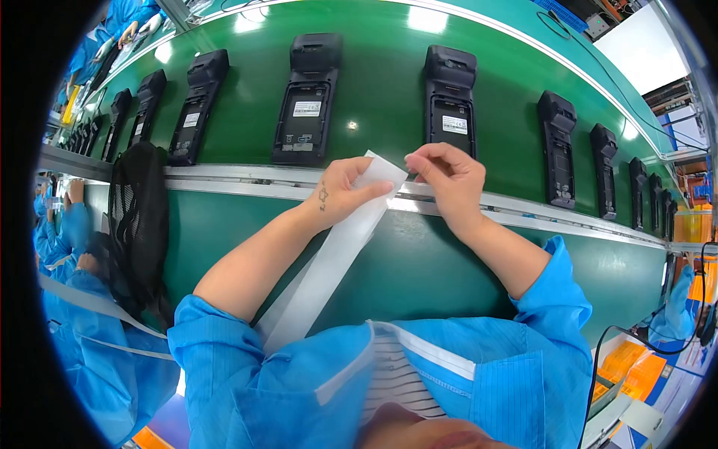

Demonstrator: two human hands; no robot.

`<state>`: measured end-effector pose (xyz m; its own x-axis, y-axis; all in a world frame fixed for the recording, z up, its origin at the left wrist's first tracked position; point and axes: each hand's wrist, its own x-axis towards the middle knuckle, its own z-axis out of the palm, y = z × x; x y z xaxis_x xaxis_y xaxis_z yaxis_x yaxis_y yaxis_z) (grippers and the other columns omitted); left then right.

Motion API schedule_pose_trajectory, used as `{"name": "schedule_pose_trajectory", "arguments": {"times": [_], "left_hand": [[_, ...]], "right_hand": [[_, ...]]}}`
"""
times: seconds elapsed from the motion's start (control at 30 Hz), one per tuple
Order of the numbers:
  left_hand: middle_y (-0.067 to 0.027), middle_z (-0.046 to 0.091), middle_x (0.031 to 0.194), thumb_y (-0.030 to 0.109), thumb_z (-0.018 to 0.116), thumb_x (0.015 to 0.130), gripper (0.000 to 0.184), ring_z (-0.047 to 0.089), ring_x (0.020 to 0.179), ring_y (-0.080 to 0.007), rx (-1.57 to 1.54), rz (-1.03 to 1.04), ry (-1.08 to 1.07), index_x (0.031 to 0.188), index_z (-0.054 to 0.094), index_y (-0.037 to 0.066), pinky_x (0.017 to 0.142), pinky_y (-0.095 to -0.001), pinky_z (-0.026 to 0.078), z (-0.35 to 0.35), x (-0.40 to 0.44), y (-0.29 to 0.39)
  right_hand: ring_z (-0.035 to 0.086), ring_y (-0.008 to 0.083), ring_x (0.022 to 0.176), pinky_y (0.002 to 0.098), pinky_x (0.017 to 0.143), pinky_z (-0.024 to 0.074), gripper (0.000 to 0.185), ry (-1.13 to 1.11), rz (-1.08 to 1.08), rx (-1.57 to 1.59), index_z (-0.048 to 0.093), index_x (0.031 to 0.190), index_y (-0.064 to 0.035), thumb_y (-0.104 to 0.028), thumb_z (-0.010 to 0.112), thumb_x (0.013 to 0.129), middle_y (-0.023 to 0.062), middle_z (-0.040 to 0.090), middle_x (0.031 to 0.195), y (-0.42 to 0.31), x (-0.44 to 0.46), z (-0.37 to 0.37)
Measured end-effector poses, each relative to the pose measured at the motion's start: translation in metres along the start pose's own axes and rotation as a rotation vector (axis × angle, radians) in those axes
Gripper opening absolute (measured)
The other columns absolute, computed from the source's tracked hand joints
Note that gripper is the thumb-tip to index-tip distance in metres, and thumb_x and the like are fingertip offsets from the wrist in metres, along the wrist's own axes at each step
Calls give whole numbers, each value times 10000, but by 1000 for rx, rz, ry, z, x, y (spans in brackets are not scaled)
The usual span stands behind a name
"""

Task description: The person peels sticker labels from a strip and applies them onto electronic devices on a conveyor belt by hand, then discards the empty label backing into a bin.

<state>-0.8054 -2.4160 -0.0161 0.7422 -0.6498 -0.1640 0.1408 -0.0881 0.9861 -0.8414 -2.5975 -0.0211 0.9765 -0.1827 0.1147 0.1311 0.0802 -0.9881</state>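
Observation:
My left hand [345, 191] grips a long white paper strip [333, 258] near its upper end, thumb lying on top. The strip folds over and hangs down toward my lap, between my forearms. Just right of the strip's upper corner, my right hand [453, 184] is closed in a pinch, thumb against fingertips. Whatever it holds, if anything, is too small to make out. Beyond my hands stand black handheld terminals, one [307, 101] up and left and another [451, 93] behind my right hand. Both show an open recess with a white label inside.
More black terminals line the green belt [374, 97] to the left and right. A metal rail [516, 213] edges it on my side. A black mesh bag [138, 224] lies at the left. Co-workers in blue [90, 352] sit at the left. A black cable [609, 333] hangs at the right.

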Motion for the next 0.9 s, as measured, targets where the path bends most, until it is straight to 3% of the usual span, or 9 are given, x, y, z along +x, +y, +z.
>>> {"name": "schedule_pose_trajectory", "arguments": {"times": [0.17, 0.2, 0.3, 0.9], "left_hand": [[-43, 622, 802, 183, 615, 795, 214, 554, 691, -67, -64, -39, 2, 916, 619, 7, 619, -208, 431, 6, 4, -4], [-43, 623, 798, 186, 617, 795, 216, 555, 681, -66, -74, -49, -3, 917, 619, 8, 610, -207, 432, 7, 5, -4], [-40, 623, 788, 192, 621, 794, 217, 556, 656, -63, -88, -56, -16, 915, 619, 11, 585, -203, 433, 9, 7, -4], [-40, 622, 789, 199, 626, 792, 218, 553, 661, -63, -53, -62, -23, 899, 623, 10, 585, -202, 429, 26, 15, -4]], "right_hand": [[538, 79, 593, 204, 550, 448, 96, 168, -205, -80, 607, 782, 14, -73, 639, 761, 38, 593, 681, -9, 63, -58], [531, 80, 582, 202, 554, 449, 115, 208, -68, -131, 604, 777, 18, -86, 648, 755, 38, 590, 676, -9, 78, -73], [526, 77, 552, 202, 516, 457, 179, -47, 223, -280, 611, 769, 13, -141, 689, 724, 37, 583, 654, -6, 93, -97], [499, 61, 498, 183, 455, 420, 208, -85, 186, -510, 637, 741, 25, -167, 707, 704, 36, 579, 608, 0, 95, -89]]}}
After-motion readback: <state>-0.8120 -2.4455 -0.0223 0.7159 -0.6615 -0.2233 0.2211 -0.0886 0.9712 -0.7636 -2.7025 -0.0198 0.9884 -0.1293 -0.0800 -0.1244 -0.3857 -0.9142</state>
